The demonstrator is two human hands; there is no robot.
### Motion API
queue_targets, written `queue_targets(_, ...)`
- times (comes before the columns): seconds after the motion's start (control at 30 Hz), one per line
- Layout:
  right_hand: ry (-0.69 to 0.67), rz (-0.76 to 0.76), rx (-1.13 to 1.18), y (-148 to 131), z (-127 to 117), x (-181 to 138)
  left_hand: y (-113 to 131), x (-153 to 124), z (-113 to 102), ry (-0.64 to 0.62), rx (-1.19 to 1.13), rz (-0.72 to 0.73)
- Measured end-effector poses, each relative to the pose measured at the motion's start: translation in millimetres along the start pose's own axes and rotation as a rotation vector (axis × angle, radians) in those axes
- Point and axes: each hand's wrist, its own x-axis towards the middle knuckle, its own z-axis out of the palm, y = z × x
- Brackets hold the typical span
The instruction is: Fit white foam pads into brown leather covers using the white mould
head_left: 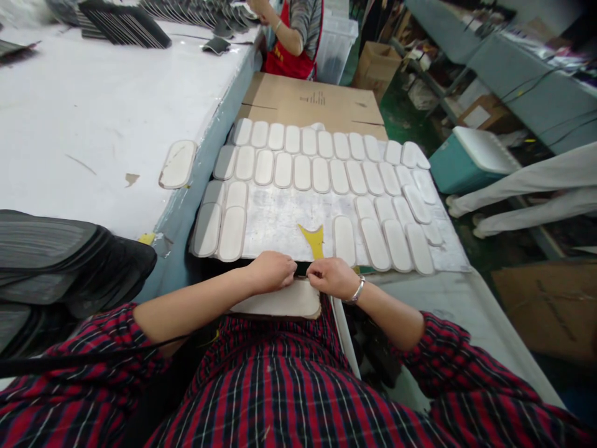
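Both my hands meet at the near edge of a grey board [280, 218], over a cream insole-shaped piece [284, 302] that lies against my plaid shirt. My left hand [271, 271] is curled closed on the piece's upper edge. My right hand [332, 277], with a silver bracelet at the wrist, is closed in a pinch on the same edge. A yellow tool [314, 239] lies on the board just beyond my fingers. Several white insole pieces [302, 172] lie in rows across the board.
A single insole piece [177, 163] lies on the white table [93, 118] at left. Dark stacked soles [56, 261] sit by my left arm. A cardboard sheet [308, 99] lies beyond the board, where another person in a red apron [291, 37] works. A teal bin [466, 163] stands at right.
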Motion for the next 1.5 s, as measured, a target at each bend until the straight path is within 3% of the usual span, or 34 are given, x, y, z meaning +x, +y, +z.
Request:
queue_targets(0.2, -0.083, -0.215, -0.06, 1.4, -7.8, 2.1, -4.8, 1.9, -4.9, -0.038, -0.098, -0.035)
queue_targets(0.4, -0.228, -0.359, -0.431, -10.1, -7.0, 4.6, -16.0, -2.1, -5.2, -0.04, -0.172, 0.198)
queue_targets(0.57, -0.22, -0.409, -0.542, -14.7, -4.8, 4.1, -7.3, 4.4, -3.4, -0.032, -0.023, 0.241)
queue_targets(0.7, -0.192, -0.243, -0.46, -12.4, -2.2, 10.4, -4.7, 10.6, -2.1, -0.059, 0.015, 0.245)
queue_targets(0.83, -0.164, -0.118, -0.327, -8.3, -1.7, 17.3, -13.4, 11.6, 0.1, -0.029, -0.159, 0.178)
queue_targets(1.03, -0.224, -0.133, -0.023, -0.8, -12.9, 18.7, -35.6, 3.8, 1.7, -0.143, -0.665, 0.131)
queue_targets(1.13, -0.224, -0.179, 0.081, 1.0, -17.5, 17.5, -43.4, -4.0, 2.4, -0.205, -0.778, 0.112)
queue_targets(1.3, -0.165, -0.28, 0.057, -0.7, -9.2, 18.0, -40.6, -12.5, 0.6, -0.118, -0.613, 0.187)
queue_targets(1.5, -0.093, -0.272, -0.067, -6.3, 2.6, 19.2, -28.4, -14.7, -0.7, -0.028, -0.29, 0.24)
